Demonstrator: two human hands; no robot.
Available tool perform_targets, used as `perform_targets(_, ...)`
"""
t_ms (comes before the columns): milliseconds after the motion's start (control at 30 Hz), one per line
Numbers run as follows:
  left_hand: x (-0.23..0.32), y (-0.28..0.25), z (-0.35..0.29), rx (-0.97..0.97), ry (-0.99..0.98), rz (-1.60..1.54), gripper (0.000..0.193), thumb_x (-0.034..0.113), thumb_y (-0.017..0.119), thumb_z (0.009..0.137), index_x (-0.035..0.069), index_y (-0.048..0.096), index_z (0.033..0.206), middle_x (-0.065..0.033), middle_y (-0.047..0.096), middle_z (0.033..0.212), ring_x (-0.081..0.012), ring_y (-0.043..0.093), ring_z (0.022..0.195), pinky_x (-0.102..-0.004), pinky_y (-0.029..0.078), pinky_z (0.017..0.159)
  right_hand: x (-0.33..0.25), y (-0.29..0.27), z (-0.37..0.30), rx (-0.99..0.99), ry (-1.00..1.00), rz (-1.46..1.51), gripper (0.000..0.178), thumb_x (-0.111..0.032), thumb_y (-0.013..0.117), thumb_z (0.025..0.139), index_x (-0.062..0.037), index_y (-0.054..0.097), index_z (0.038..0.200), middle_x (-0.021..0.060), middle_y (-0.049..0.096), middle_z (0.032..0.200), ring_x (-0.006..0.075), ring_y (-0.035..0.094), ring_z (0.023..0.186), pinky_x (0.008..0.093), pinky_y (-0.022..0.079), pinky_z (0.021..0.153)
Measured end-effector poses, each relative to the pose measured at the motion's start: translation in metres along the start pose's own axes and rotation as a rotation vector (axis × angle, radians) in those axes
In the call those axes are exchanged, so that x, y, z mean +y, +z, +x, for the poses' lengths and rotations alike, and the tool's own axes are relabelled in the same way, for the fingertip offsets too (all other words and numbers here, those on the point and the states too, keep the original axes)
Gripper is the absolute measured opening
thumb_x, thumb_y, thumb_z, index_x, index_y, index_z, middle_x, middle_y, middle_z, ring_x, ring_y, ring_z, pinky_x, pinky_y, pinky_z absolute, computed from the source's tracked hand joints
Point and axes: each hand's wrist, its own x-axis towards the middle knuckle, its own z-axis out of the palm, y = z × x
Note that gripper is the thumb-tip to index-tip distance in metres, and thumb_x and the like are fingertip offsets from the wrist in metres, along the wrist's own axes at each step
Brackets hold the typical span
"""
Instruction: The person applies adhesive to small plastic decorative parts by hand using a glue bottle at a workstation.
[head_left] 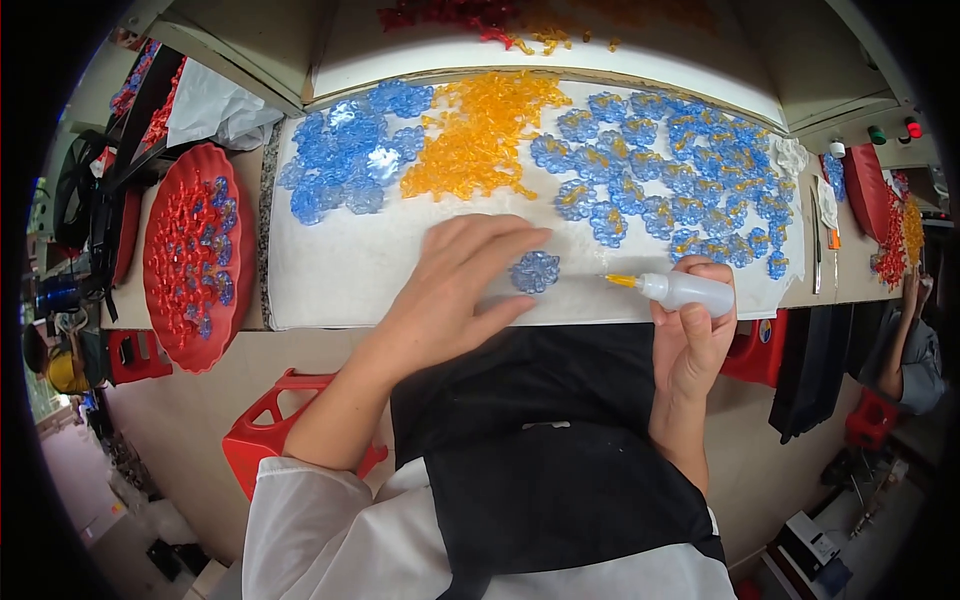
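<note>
One blue flower (535, 272) beside spread left hand (456, 272); right hand (692, 335) grips one bottle (697, 294); one orange pile (472, 145), many flowers (345, 150) on counter (850, 285).

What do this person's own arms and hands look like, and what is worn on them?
The left hand and right hand are bare: no glove, ring or watch shows. A loose, plain white sleeve ends near the left elbow; on the right, I cannot tell where it ends.
</note>
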Motion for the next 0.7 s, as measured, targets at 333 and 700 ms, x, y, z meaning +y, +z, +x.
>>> perform_targets(333, 0.008, 0.019, -0.002, 0.207, -0.188, 0.134, 0.031, 0.014, 0.074, 0.063, 0.012, 0.064, 0.092, -0.0018, 0.051, 0.097, -0.0197, 0.047, 0.095, -0.0336, 0.028, 0.082, 0.018, 0.009, 0.001, -0.142, -0.14, -0.416, 0.03, 0.002, 0.071, 0.069, -0.0007, 0.053, 0.092, 0.0067, 0.052, 0.089, 0.0125, 0.052, 0.08, 0.0226, 0.041, 0.072)
perform_targets(700, 0.007, 0.022, -0.002, 0.234, -0.176, 0.141, 0.031, 0.014, 0.074, 0.062, 0.012, 0.064, 0.091, -0.0006, 0.052, 0.096, -0.0188, 0.047, 0.094, -0.033, 0.028, 0.082, 0.025, 0.009, 0.0, -0.226, -0.207, -0.545, 0.032, 0.002, 0.073, 0.068, -0.0002, 0.053, 0.092, 0.0075, 0.051, 0.09, 0.0131, 0.052, 0.081, 0.0234, 0.042, 0.072)
